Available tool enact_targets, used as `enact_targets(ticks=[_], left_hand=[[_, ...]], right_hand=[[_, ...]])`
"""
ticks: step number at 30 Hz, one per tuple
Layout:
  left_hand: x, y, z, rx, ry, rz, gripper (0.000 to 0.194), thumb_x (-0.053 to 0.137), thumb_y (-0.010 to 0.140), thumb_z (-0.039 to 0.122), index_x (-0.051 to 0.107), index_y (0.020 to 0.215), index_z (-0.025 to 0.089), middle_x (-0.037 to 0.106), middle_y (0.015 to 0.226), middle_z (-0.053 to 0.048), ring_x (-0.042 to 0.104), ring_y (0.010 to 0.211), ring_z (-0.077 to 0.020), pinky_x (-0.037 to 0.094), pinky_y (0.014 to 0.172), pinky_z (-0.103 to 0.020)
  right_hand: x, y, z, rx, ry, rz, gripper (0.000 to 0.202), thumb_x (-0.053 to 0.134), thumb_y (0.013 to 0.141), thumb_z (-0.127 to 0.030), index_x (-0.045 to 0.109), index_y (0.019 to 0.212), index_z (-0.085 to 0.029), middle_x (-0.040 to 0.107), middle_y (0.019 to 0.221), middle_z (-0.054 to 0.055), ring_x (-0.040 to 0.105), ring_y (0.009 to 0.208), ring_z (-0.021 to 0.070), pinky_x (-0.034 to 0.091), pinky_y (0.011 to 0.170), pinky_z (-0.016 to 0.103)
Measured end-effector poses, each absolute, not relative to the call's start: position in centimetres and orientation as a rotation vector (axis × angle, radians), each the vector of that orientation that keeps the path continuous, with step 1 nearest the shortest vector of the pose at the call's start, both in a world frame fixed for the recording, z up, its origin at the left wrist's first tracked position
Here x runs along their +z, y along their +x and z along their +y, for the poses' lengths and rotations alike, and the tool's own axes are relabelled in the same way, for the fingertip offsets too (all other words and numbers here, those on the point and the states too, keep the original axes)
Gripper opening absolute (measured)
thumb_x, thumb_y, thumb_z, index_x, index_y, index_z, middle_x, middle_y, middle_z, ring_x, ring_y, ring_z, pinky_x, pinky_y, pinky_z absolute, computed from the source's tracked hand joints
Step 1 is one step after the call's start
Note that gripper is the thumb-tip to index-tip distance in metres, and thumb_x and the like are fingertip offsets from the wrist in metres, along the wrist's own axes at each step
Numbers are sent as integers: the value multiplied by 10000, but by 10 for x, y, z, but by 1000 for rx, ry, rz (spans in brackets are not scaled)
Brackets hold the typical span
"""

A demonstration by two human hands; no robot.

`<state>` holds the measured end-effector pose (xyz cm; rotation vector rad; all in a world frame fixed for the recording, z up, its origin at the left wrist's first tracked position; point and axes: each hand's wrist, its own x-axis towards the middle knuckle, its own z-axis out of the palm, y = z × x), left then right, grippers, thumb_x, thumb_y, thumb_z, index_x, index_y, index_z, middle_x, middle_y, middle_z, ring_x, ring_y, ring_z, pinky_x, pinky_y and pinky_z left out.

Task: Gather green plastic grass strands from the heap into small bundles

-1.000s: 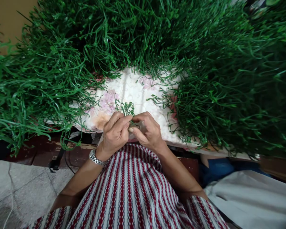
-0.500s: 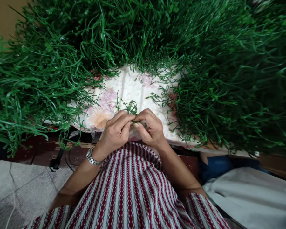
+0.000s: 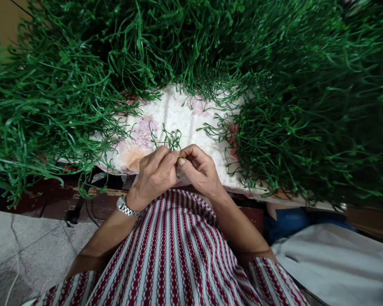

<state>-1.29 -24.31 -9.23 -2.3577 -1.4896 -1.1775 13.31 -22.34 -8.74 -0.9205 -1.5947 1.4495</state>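
My left hand (image 3: 158,169), with a metal watch (image 3: 126,206) at its wrist, is closed in a pinch on a small green plastic-looking sprig (image 3: 172,139). The sprig's thin curled strands fan out beyond the fingers, over the flowered cloth (image 3: 181,112). My right hand (image 3: 201,170) meets the left fingertips, its thumb and bent forefinger pinching the sprig's near end. Most of that end is hidden by the fingers. Both hands are above the cloth's near edge, close to my striped top.
Large heaps of similar green strands lie on the left (image 3: 51,110), at the back (image 3: 191,42) and on the right (image 3: 290,136). A black clamp-like part (image 3: 72,216) shows below the table edge at left. White fabric (image 3: 338,259) lies at lower right.
The sprig's strands have shifted slightly left and stand more upright. My left fingers have curled further over it, and my right thumb has changed its angle at the near end.
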Motion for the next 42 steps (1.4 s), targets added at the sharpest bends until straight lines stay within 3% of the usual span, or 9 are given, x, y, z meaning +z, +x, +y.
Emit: enact_targets(ticks=[6, 13, 19, 22, 26, 30, 35, 39, 42], left_hand=[[-95, -10, -241, -1164, -2353, -1421, 194, 434, 778, 47, 553, 865, 172, 504, 671, -14, 495, 602, -125, 400, 574, -234], [-95, -18, -232, -875, -2414, -1398, 215, 405, 805, 94, 574, 906, 178, 536, 726, -49, 507, 673, -173, 388, 600, -283], [-104, -23, -224, -775, -2406, -1325, 219, 434, 808, 126, 581, 964, 173, 568, 728, -53, 514, 691, -194, 378, 628, -312], [-107, -22, -223, -766, -2415, -1336, 200, 442, 838, 182, 588, 974, 167, 576, 722, -57, 519, 676, -194, 379, 625, -317], [-107, -22, -219, -792, -2386, -1504, 207, 411, 827, 115, 606, 882, 162, 575, 695, -61, 531, 676, -190, 402, 623, -304], [-107, -26, -213, -1018, -2428, -1698, 253, 395, 796, 55, 616, 862, 159, 624, 749, -55, 576, 729, -169, 449, 655, -279], [-106, -30, -215, -1567, -2428, -1794, 216, 459, 816, 116, 621, 952, 161, 674, 891, -38, 616, 817, -136, 489, 742, -258], [-103, -27, -223, -1800, -2406, -1923, 220, 490, 794, 113, 604, 972, 173, 645, 878, -23, 602, 779, -115, 488, 697, -226], [-102, -23, -227, -1934, -2418, -1959, 327, 497, 790, 131, 531, 1110, 190, 605, 902, -32, 586, 773, -113, 494, 673, -222]], right_hand=[[-93, 130, -228, 1446, -944, -1551, 221, 512, 861, -372, 428, 801, -177, 395, 678, -38, 377, 583, 73, 340, 530, 197], [-80, 135, -226, 1092, -1078, -1872, 105, 452, 886, -250, 457, 815, -173, 457, 721, -25, 429, 652, 89, 361, 608, 212], [-81, 131, -229, 953, -1219, -1975, 253, 394, 914, -282, 437, 687, -178, 411, 583, -38, 382, 523, 78, 293, 511, 207], [-83, 125, -233, 815, -1247, -2005, 234, 402, 909, -275, 455, 702, -179, 438, 577, -28, 412, 514, 86, 300, 509, 213], [-80, 117, -248, 632, -1174, -2089, 236, 406, 907, -253, 488, 700, -174, 476, 558, -11, 443, 507, 99, 323, 512, 231], [-75, 116, -262, 593, -935, -2181, 223, 402, 903, -205, 531, 725, -168, 559, 603, 14, 501, 554, 114, 391, 550, 240], [-75, 138, -244, 669, -998, -2105, 191, 418, 900, -163, 556, 1032, -162, 661, 882, 54, 611, 763, 129, 471, 683, 241], [-72, 151, -225, 641, -1001, -2082, 167, 403, 891, -133, 554, 957, -164, 629, 853, 62, 598, 807, 144, 473, 720, 259], [-71, 147, -217, 581, -973, -2084, 183, 389, 877, -114, 559, 925, -161, 611, 822, 68, 587, 797, 155, 473, 712, 275]])
